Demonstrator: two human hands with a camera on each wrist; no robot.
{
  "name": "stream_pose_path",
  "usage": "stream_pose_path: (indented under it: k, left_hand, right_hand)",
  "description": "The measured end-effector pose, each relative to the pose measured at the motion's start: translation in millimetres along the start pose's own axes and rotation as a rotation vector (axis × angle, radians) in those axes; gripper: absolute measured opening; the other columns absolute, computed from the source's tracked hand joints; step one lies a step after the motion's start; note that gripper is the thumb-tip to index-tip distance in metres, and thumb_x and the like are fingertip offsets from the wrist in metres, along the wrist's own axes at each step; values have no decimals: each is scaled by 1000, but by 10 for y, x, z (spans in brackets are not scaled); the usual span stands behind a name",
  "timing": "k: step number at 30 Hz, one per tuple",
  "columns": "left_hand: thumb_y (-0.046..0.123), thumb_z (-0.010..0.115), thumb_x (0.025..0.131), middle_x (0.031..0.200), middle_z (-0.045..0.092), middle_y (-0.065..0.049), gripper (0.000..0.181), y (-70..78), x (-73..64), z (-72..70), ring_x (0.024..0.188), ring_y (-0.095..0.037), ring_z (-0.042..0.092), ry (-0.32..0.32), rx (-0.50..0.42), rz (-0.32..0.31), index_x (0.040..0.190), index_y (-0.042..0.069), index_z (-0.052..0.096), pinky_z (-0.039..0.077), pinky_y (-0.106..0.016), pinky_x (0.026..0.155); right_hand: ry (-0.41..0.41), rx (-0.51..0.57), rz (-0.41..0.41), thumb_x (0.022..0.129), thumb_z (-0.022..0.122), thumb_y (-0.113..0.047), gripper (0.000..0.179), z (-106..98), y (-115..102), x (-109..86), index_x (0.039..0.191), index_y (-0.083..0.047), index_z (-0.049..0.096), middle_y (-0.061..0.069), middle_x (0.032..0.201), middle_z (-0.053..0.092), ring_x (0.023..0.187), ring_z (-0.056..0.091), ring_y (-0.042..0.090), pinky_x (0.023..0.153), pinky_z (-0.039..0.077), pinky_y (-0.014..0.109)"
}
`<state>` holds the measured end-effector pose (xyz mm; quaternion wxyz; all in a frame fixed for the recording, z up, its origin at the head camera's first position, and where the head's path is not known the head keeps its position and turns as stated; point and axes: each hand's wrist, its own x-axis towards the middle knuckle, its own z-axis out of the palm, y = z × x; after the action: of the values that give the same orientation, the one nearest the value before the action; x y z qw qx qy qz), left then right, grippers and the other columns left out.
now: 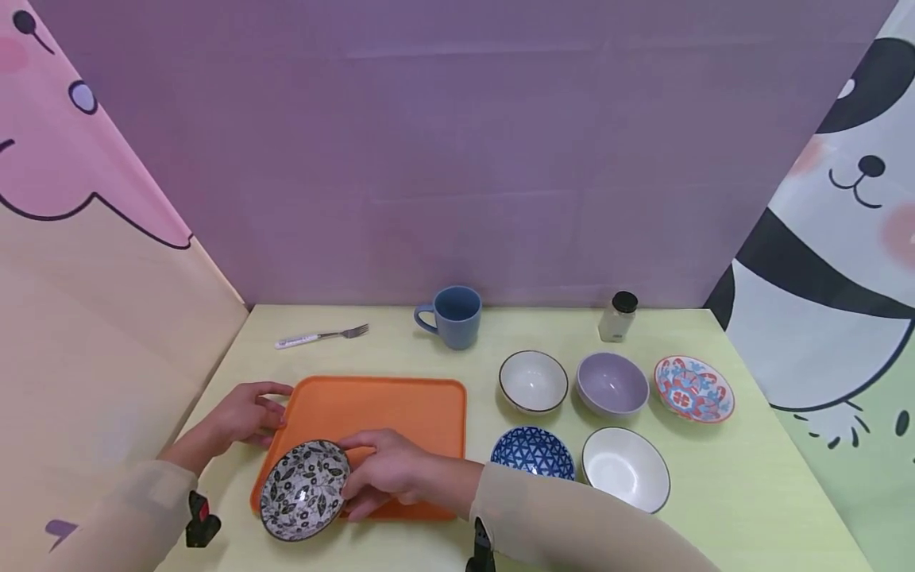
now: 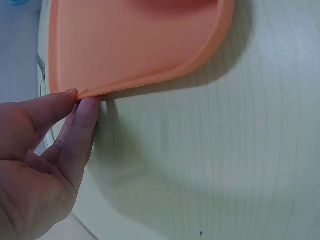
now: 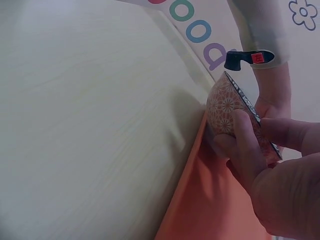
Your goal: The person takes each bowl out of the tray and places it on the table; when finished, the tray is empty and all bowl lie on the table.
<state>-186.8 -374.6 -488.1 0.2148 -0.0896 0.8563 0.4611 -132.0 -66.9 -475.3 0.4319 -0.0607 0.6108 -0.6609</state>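
Note:
A patterned bowl (image 1: 303, 490), black and white floral inside, is held by its right side in my right hand (image 1: 391, 470), over the front left corner of the orange tray (image 1: 382, 405). The right wrist view shows the bowl's reddish flower-patterned outside (image 3: 222, 107) tilted, with the thumb at the rim and the fingers against the outer wall. In the left wrist view, my left hand (image 2: 47, 155) pinches the tray's rim between thumb and fingers. Whether the bowl touches the tray cannot be told.
Behind the tray lie a fork (image 1: 322, 337) and a blue mug (image 1: 457, 318). To the right stand a white bowl (image 1: 533, 381), a purple bowl (image 1: 612, 384), a red-blue patterned dish (image 1: 693, 389), a blue patterned bowl (image 1: 532, 451), another white bowl (image 1: 626, 469) and a black-lidded jar (image 1: 618, 318).

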Motion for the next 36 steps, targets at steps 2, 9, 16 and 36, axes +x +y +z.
stream_pose_path:
  k: [2,9,16,36]
  left_hand:
    - [0,66,94,115,66,-21,59,-4,-4,10,85,-22,69,-3,9,2,149,-4,43,64,-42,72]
    - [0,65,94,113,66,-20,59,-17,7,28,84,-23,70,2,1,-5,149,-3,44,64,-42,71]
    - [-1,66,93,112,65,-20,60,-19,24,14,84,-22,69,1,-2,-6,149,-3,44,64,-42,70]
    - [-2,66,93,111,65,-19,59,-16,30,-4,83,-21,68,-6,-4,-1,148,-4,44,64,-42,70]
  right_hand:
    - [-10,2,0,80,69,16,66,-30,0,-30,137,-18,63,20,98,75,77,76,41,63,63,47]
    - [-47,26,7,82,68,15,66,-160,-12,-158,139,-17,62,22,102,75,79,77,36,65,63,47]
    - [-60,43,-10,83,67,16,68,-314,-8,-313,143,-14,59,20,108,74,82,77,34,66,63,46]
    - [-52,75,-51,86,66,10,72,-874,-294,-777,152,-12,48,27,125,67,92,76,32,75,63,47]
